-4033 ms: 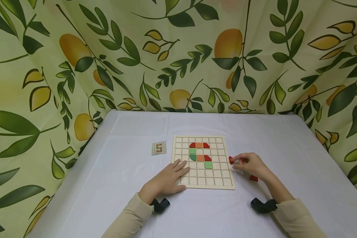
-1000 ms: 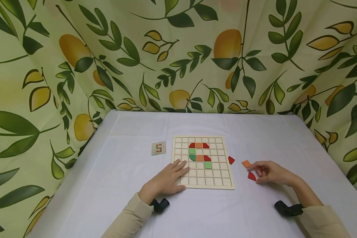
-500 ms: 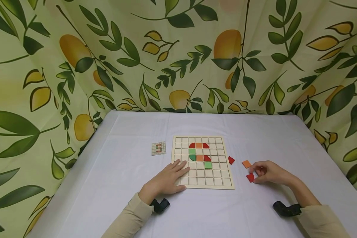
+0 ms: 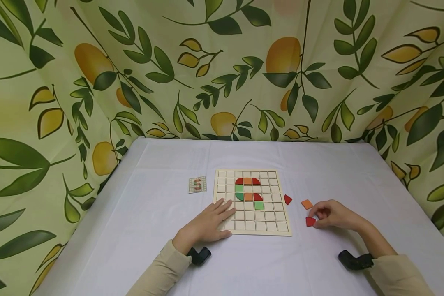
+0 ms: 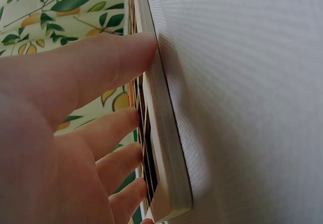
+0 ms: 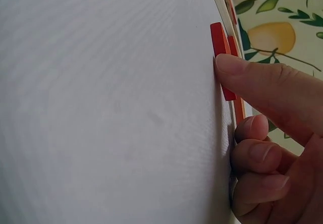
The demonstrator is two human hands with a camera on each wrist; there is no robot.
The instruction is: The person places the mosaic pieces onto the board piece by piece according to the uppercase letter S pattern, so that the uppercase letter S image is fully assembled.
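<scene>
A wooden grid board [image 4: 276,226] lies on the white table, with red, orange and green tiles set in an S-like curve in its squares. My left hand [image 4: 211,222] rests on its near left corner, fingers spread and straight; in the left wrist view the thumb meets the board's edge [image 5: 164,143]. Right of the board, my right hand [image 4: 334,214] holds a red quarter-circle tile [image 4: 310,222] between thumb and index finger, low at the tabletop. The right wrist view has the thumb against this red tile [image 6: 220,40], the other fingers curled.
An orange square tile [image 4: 306,204] lies just beyond the right hand's fingertips. Another red tile [image 4: 287,199] sits beside the board's right edge. Left of the board is a small pattern card [image 4: 197,184]. A leaf-and-fruit patterned curtain [image 4: 222,82] hangs behind the table.
My right hand went from the red tile by the board to the other red tile farther right, which has since turned and shifted slightly left. An orange tile came into view. The left hand stayed put.
</scene>
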